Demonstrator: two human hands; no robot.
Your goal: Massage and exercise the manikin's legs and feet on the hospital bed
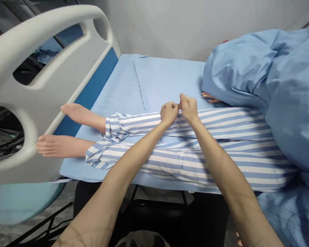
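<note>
L hand (169,113), R hand (189,107) fisted, nr trousers (231,120)

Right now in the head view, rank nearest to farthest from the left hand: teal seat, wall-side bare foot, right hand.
From the left hand:
1. right hand, immediately to its right
2. wall-side bare foot, off left
3. teal seat, lower left, beside the bed

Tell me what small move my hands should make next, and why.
Probably loosen your left hand and right hand and lay both flat on the farther striped trouser leg: they're curled into fists, close together at its far edge, and I can't see whether either grips cloth.
</note>
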